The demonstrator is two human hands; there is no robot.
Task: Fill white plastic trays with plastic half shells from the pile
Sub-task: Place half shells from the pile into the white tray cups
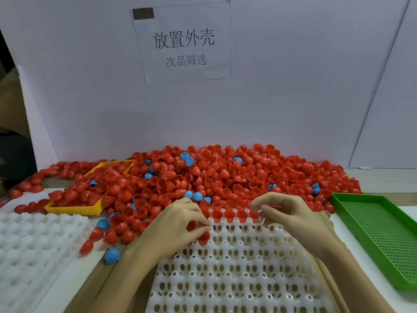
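Note:
A big pile of red half shells (pixel 225 175), with a few blue ones mixed in, lies across the back of the table. In front of me sits a white plastic tray (pixel 237 272) with rows of holed cups. Red shells (pixel 229 215) stand in its far row. My left hand (pixel 178 222) hovers at the tray's far left corner, its fingers curled round red half shells (pixel 203 237). Over the tray's far right corner, my right hand (pixel 286 213) has its fingertips pinched together; whether they hold a shell is hidden.
A second white tray (pixel 33 249) lies at the left. A yellow bin (pixel 74 208) holding red shells sits at the back left. A green perforated tray (pixel 379 233) stands at the right. A white board with a paper sign (pixel 182 44) backs the table.

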